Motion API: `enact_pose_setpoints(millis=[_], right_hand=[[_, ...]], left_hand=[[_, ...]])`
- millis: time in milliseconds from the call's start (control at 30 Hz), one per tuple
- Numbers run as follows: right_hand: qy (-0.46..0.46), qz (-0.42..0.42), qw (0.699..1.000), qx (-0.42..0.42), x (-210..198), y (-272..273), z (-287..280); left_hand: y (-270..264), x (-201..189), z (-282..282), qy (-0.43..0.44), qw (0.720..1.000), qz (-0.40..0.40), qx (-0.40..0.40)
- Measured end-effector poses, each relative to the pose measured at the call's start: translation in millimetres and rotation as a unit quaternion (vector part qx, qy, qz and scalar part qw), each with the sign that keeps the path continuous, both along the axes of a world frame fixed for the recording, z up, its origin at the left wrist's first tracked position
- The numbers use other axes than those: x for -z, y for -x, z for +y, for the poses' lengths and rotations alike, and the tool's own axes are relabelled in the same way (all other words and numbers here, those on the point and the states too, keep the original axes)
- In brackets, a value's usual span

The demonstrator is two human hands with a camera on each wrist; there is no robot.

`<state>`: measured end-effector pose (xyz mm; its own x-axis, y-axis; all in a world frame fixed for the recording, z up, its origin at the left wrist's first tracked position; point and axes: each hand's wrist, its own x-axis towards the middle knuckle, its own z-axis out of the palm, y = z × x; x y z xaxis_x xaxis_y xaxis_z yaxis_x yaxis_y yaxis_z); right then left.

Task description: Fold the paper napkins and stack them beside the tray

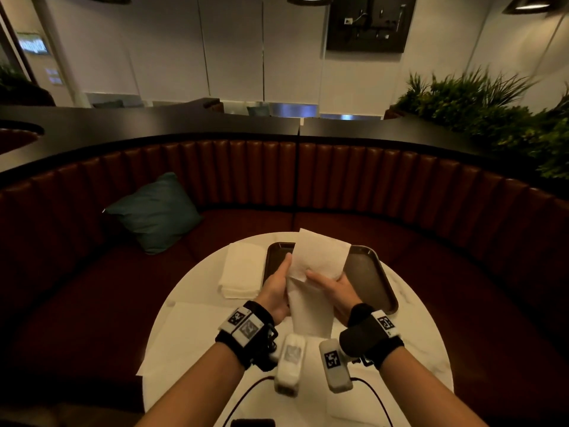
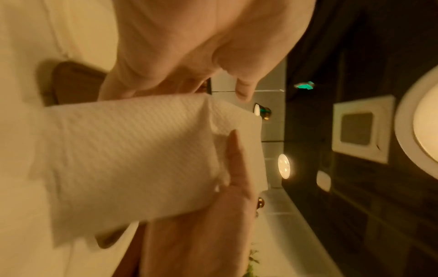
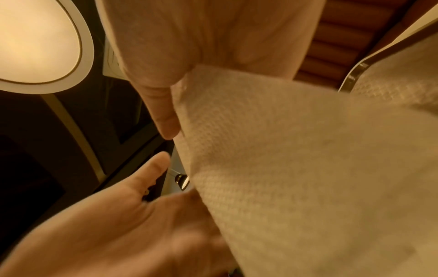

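Observation:
A white embossed paper napkin (image 1: 320, 257) (image 2: 130, 150) (image 3: 284, 159) is held up above the table, in front of the dark brown tray (image 1: 369, 282). My left hand (image 1: 284, 272) (image 2: 189, 46) holds its left edge, thumb pointing up along the paper. My right hand (image 1: 326, 282) (image 3: 177, 46) pinches it from the right, thumb on the front face. The napkin's lower part hangs between my wrists. A stack of folded napkins (image 1: 243, 272) lies on the table just left of the tray.
The round white marble table (image 1: 409, 331) carries a flat unfolded napkin (image 1: 184, 331) at its near left. A curved brown leather booth (image 1: 400, 186) with a teal cushion (image 1: 157, 211) wraps around the table. Plants (image 1: 498, 112) stand at the back right.

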<state>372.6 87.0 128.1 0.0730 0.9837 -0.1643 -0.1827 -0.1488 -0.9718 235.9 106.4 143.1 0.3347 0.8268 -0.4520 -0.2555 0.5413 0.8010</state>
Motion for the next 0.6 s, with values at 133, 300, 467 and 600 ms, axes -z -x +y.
enact_pose_setpoints(millis=[133, 300, 467, 600], right_hand=[[0.006, 0.006, 1.0, -0.017, 3, 11, -2], [-0.004, 0.012, 0.999, -0.047, 2, 21, -2], [0.009, 0.018, 0.999, -0.044, -4, 35, 9], [0.015, -0.024, 0.996, -0.084, -10, 38, 11]], left_hand=[[5, -6, 9, 0.044, 0.99, -0.121, -0.053], [21, 8, 29, 0.039, 0.984, -0.124, -0.12], [36, 11, 54, -0.031, 0.981, -0.115, -0.155], [52, 7, 75, -0.062, 0.976, -0.106, -0.178]])
